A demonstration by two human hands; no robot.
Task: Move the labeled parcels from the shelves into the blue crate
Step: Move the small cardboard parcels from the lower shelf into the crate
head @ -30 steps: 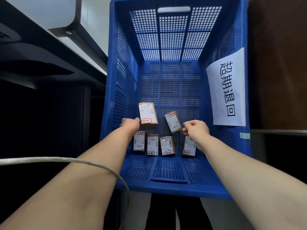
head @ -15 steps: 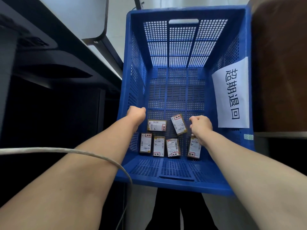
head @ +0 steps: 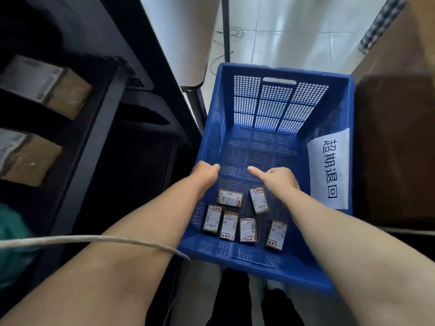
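Cardboard labeled parcels [head: 244, 217], rectangular, in perforated plastic blue crate [head: 270, 142]

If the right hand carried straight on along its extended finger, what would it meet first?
The right hand points up-left across the blue crate, above the parcels. Nothing stands in that line; it would most likely meet the crate's bare perforated floor or its left wall near the left hand. Depth is unclear.

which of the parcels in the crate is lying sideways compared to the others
The upper-left parcel, just below the left hand. Its long side runs left to right; the other five parcels run lengthwise toward the crate's far wall.
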